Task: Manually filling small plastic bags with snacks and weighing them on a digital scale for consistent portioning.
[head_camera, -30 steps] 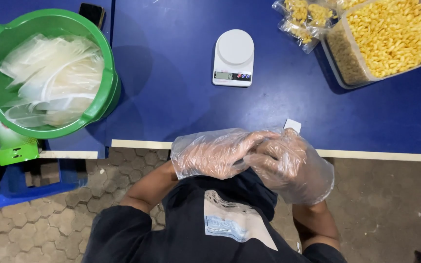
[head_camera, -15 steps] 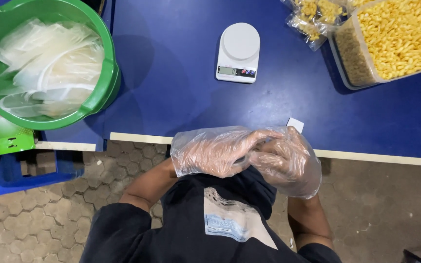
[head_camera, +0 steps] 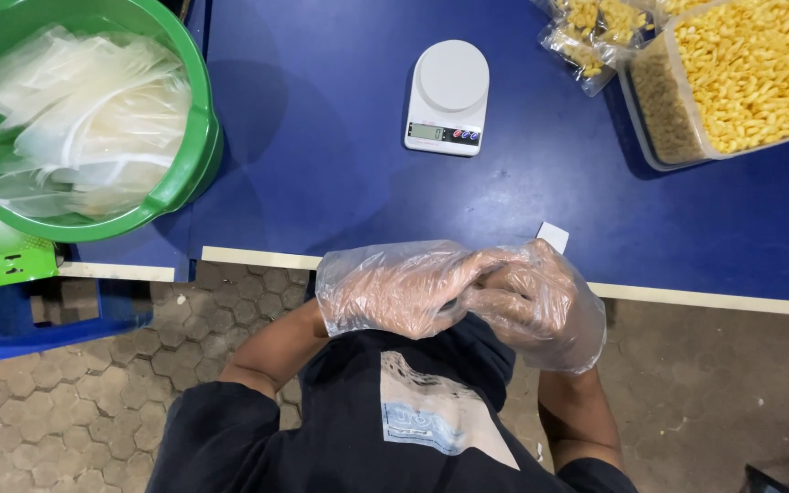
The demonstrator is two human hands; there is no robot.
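A blue surface stands over a floor of hexagonal pavers. At its near edge the left hand and right hand, both in loose clear gloves, touch fingertips; whether they pinch anything is hidden. A white slip lies just beyond, partly covered.

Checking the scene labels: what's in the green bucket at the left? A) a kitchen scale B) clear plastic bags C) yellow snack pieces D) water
B: the green bucket is filled with a loose heap of clear plastic bags; the yellow snack pieces sit in a clear tub at the far right, and the kitchen scale stands on the blue table.
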